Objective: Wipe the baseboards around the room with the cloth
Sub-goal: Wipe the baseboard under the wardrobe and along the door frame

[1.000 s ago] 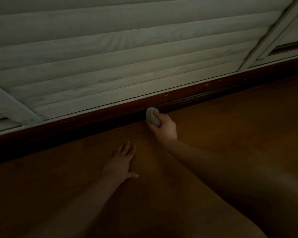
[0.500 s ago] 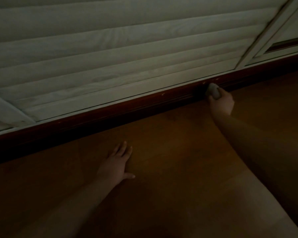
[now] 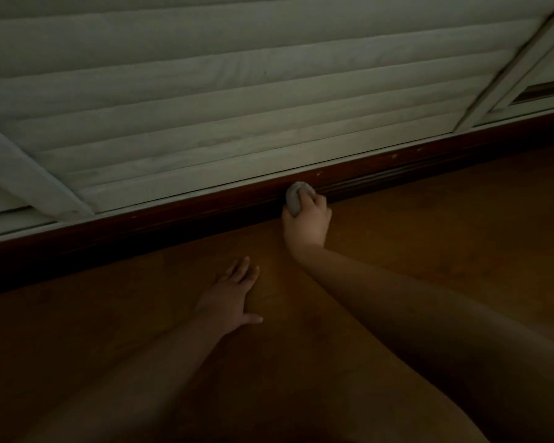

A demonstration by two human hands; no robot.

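A dark reddish-brown baseboard runs slantwise from lower left to upper right under pale slatted doors. My right hand grips a balled-up pale grey cloth and presses it against the baseboard near the middle of the view. My left hand lies flat on the brown floor, fingers straight and spread, a little in front of the baseboard and to the left of my right arm.
Pale louvred door panels with slanted frame rails stand above the baseboard. The brown wooden floor stretches to the right and toward me. The room is dim.
Half a second ago my right hand with the cloth was farther right along the baseboard; it has slid back left to the middle. My left hand has stayed flat on the floor.
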